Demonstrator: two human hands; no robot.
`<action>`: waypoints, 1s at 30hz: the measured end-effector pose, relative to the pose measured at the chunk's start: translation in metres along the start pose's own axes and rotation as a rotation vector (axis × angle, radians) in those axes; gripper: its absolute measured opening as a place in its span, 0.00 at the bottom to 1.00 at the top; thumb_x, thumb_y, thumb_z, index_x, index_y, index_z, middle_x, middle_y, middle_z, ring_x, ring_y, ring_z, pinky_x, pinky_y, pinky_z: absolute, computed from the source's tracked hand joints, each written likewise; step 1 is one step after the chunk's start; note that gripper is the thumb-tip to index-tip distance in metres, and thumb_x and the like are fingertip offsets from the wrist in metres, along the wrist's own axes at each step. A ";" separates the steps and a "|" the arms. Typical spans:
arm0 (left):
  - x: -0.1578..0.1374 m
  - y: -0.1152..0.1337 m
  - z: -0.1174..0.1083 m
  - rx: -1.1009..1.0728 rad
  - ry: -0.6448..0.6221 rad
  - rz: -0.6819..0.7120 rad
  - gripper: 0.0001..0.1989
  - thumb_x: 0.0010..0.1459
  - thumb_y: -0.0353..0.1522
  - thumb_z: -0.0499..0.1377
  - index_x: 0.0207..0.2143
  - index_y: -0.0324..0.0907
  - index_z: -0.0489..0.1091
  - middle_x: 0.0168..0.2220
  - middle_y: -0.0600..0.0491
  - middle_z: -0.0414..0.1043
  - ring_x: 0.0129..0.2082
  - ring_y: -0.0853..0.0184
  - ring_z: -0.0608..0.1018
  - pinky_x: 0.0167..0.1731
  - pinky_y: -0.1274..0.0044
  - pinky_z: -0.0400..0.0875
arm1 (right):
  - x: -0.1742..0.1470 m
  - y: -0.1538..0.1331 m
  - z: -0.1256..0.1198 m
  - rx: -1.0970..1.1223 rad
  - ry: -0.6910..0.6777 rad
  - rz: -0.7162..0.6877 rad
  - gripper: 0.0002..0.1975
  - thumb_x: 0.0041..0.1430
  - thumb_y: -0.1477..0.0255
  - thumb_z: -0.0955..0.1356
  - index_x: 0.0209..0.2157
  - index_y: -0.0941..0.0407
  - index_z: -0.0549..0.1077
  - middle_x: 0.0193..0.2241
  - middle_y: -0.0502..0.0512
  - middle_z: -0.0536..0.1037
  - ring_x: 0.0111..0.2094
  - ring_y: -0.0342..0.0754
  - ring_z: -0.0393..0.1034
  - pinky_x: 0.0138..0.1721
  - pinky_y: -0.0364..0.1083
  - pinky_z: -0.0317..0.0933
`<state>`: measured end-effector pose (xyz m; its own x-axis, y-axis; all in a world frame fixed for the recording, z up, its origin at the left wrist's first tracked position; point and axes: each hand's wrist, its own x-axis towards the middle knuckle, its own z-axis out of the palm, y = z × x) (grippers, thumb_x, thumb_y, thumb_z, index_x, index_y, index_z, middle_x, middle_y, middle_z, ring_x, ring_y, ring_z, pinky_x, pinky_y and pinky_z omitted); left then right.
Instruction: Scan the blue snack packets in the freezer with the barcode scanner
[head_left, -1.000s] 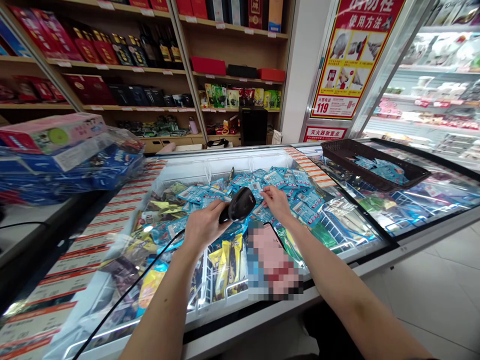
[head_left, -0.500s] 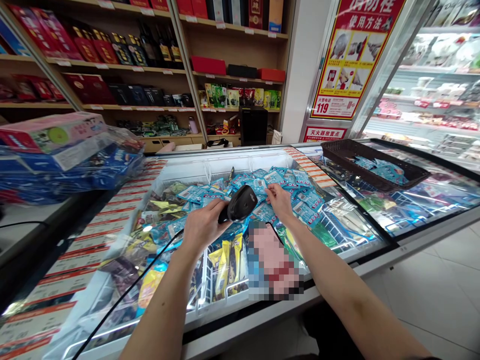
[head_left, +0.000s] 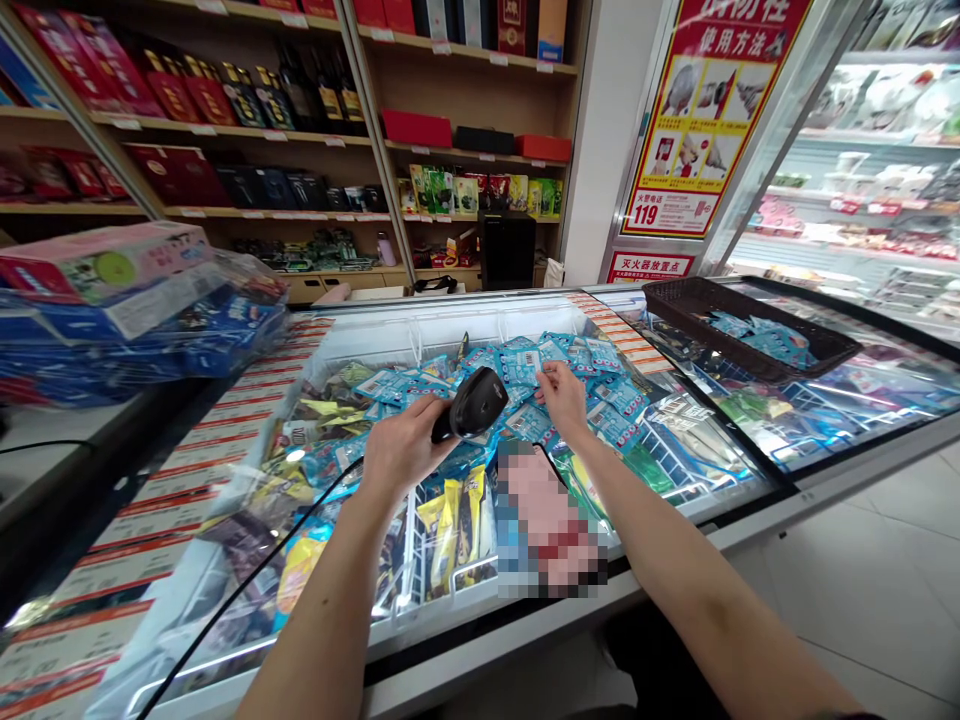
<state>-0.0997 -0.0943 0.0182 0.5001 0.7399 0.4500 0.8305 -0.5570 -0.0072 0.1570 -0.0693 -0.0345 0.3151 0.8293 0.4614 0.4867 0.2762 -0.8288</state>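
Observation:
My left hand (head_left: pixel 405 445) is wrapped round a black barcode scanner (head_left: pixel 480 402), whose head points away over the freezer; its cable trails down to the lower left. Between thumb and fingers, my right hand (head_left: pixel 562 398) pinches the edge of a blue packet (head_left: pixel 520 366) with a white barcode label facing up. Many similar blue packets (head_left: pixel 619 425) lie in a heap around both hands on the freezer's glass top. A phone (head_left: pixel 547 510), its screen pixelated, rests on the glass below my right hand.
A dark brown basket (head_left: pixel 832 350) holding blue packets stands on the freezer at the right. Stacked boxes and blue bags (head_left: pixel 142 320) sit at the left. Yellow-wrapped ice creams (head_left: pixel 448 530) show through the glass. Shelves (head_left: pixel 480 150) line the back.
My right hand now holds a blue packet up with its label towards the scanner. The scanner has shifted very slightly left.

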 end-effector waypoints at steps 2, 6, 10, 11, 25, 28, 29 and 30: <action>-0.001 -0.003 0.002 0.017 0.013 -0.036 0.18 0.55 0.41 0.51 0.46 0.46 0.66 0.44 0.51 0.72 0.39 0.62 0.75 0.27 0.76 0.62 | 0.001 0.000 -0.002 0.044 0.025 0.026 0.19 0.60 0.59 0.59 0.47 0.55 0.63 0.29 0.54 0.76 0.23 0.48 0.72 0.26 0.47 0.68; -0.002 -0.010 0.004 0.061 0.064 -0.115 0.17 0.55 0.43 0.50 0.44 0.46 0.67 0.43 0.52 0.73 0.37 0.62 0.75 0.25 0.76 0.60 | 0.004 0.000 -0.003 0.132 0.032 0.071 0.22 0.59 0.58 0.59 0.50 0.55 0.59 0.28 0.54 0.76 0.24 0.48 0.73 0.27 0.47 0.69; -0.003 -0.016 0.004 0.094 0.098 -0.166 0.19 0.56 0.44 0.50 0.44 0.45 0.67 0.42 0.52 0.73 0.35 0.63 0.75 0.23 0.76 0.57 | 0.006 0.003 -0.002 0.194 0.023 0.101 0.26 0.58 0.57 0.60 0.53 0.56 0.55 0.33 0.56 0.75 0.28 0.49 0.74 0.29 0.48 0.70; -0.003 -0.017 0.004 0.101 0.099 -0.171 0.19 0.56 0.45 0.50 0.44 0.45 0.67 0.42 0.52 0.73 0.35 0.63 0.75 0.23 0.76 0.57 | 0.006 0.003 -0.002 0.192 0.025 0.102 0.26 0.58 0.57 0.60 0.53 0.56 0.55 0.35 0.57 0.75 0.28 0.49 0.74 0.29 0.48 0.69; -0.006 -0.022 0.003 0.109 0.059 -0.260 0.19 0.55 0.45 0.50 0.42 0.45 0.69 0.39 0.52 0.73 0.34 0.63 0.75 0.23 0.76 0.55 | -0.003 -0.020 0.012 -0.226 -0.413 -0.465 0.14 0.62 0.66 0.61 0.46 0.51 0.73 0.43 0.51 0.76 0.48 0.48 0.64 0.49 0.47 0.58; -0.007 -0.022 0.002 0.102 0.053 -0.275 0.18 0.55 0.45 0.50 0.42 0.45 0.69 0.39 0.53 0.73 0.35 0.63 0.75 0.23 0.76 0.55 | 0.000 -0.018 0.021 -0.285 -0.598 -0.539 0.14 0.63 0.68 0.61 0.47 0.51 0.72 0.44 0.50 0.76 0.48 0.47 0.64 0.50 0.48 0.56; -0.008 -0.022 0.002 0.098 0.058 -0.274 0.18 0.55 0.45 0.50 0.42 0.45 0.68 0.40 0.53 0.73 0.35 0.63 0.75 0.24 0.76 0.55 | 0.002 -0.016 0.022 -0.320 -0.614 -0.536 0.14 0.63 0.68 0.60 0.47 0.51 0.73 0.44 0.50 0.76 0.48 0.47 0.64 0.50 0.48 0.56; -0.008 -0.023 0.002 0.093 0.068 -0.273 0.18 0.55 0.45 0.51 0.42 0.45 0.68 0.40 0.53 0.73 0.35 0.63 0.75 0.24 0.76 0.55 | 0.003 -0.015 0.022 -0.357 -0.615 -0.523 0.14 0.63 0.68 0.60 0.47 0.51 0.73 0.44 0.50 0.76 0.48 0.47 0.64 0.50 0.48 0.56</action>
<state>-0.1221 -0.0865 0.0128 0.2404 0.8288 0.5053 0.9525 -0.3016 0.0415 0.1331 -0.0597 -0.0278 -0.4633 0.7822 0.4166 0.7040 0.6103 -0.3631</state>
